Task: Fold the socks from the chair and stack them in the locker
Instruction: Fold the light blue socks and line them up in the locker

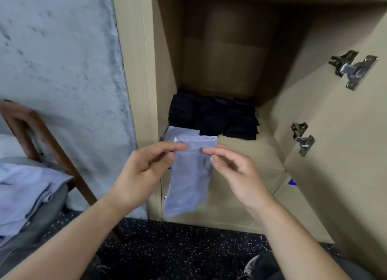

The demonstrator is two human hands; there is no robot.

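- Dark speckled flooring [188,250] runs below the open beige locker [314,116], with a pale mottled wall [62,60] to the locker's left.
- Inside the locker, black folded socks [213,117] sit in rows at the back of its shelf; a pale blue folded sock [180,132] lies just in front of them, at the shelf's left edge.
- Before the locker's opening, a pale blue sock [188,185] hangs lengthwise, cuff up (top edge turned over), toe end down.
- Left hand [142,173] and right hand [240,175] each pinch the cuff, thumb and forefinger clamped on the fabric.
- Left of the locker, a wooden chair [52,141] holds more pale blue socks [25,191].
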